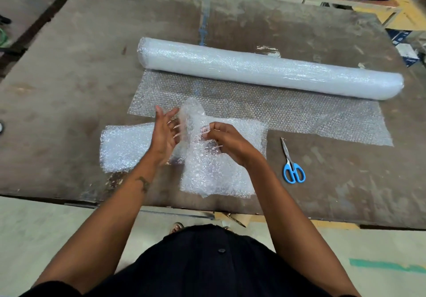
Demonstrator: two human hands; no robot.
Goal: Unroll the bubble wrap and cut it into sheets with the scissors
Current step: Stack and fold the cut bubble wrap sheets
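Near the front edge of the worn, dark bench [69, 84] we are handling a cut sheet of bubble wrap [214, 172], lifting its middle so it humps up between our hands. Our right hand [227, 143] is pinching a fold of the sheet with curled fingers, while our left hand [164, 133] is spreading its fingers wide and straight against the raised part, seemingly to flatten or fold it. Another cut sheet [124, 149] is lying flat just to the left, probably stacked aside as finished. Behind them the bubble wrap roll [265, 68], a long pale cylinder, is resting across the bench with a clear dimpled length unrolled [299, 114] toward us, ready for the next cut. Blue-handled scissors [292, 164] are lying closed just right of the sheet, within easy reach, blades pointing away.
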